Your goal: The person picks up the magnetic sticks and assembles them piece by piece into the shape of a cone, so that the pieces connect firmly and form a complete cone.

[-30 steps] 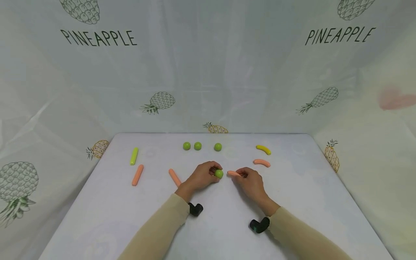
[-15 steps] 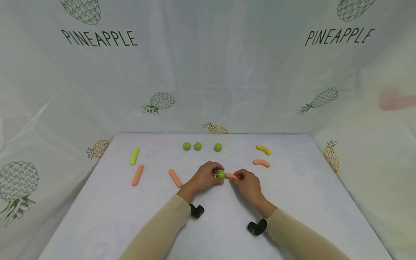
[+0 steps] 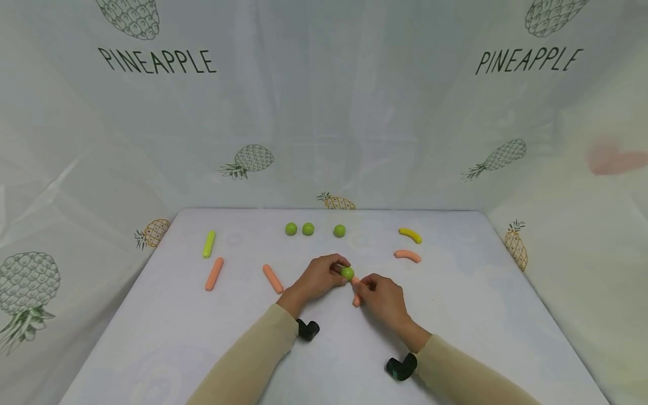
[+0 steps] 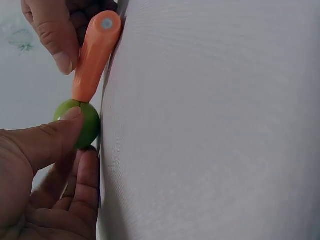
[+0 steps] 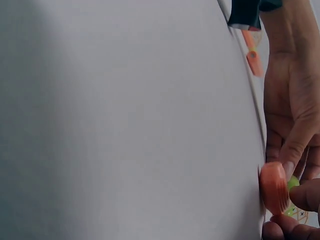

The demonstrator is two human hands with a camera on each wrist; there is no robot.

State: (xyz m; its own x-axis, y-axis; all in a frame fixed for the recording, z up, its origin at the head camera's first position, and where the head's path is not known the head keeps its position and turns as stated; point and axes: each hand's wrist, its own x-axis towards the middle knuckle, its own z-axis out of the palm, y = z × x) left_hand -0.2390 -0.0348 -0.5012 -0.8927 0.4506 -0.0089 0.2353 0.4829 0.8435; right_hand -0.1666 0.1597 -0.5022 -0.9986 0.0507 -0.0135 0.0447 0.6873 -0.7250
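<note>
My left hand [image 3: 316, 277] pinches a small green ball [image 3: 347, 273] between thumb and fingers, low over the white table. Beside it, my right hand [image 3: 386, 301] pinches a short orange curved piece [image 3: 356, 301], which slants toward my body. In the left wrist view the orange piece [image 4: 95, 60] has a round grey spot at its far end, and its near end touches the green ball [image 4: 90, 127]. The right wrist view shows the orange piece [image 5: 274, 187] between the right fingers, with the ball mostly hidden behind.
Three green balls [image 3: 308, 229] line the table's back edge. Two straight orange sticks [image 3: 273, 278] and a yellow-green stick [image 3: 209, 244] lie to the left. On the right are a yellow curved piece [image 3: 410, 235] and another orange one [image 3: 407, 256]. A pineapple-print curtain [image 3: 324, 112] surrounds the table.
The right hand has brought the orange piece leftward against the green ball, then swung its free end toward my body. The left hand has shifted slightly right with the ball.
</note>
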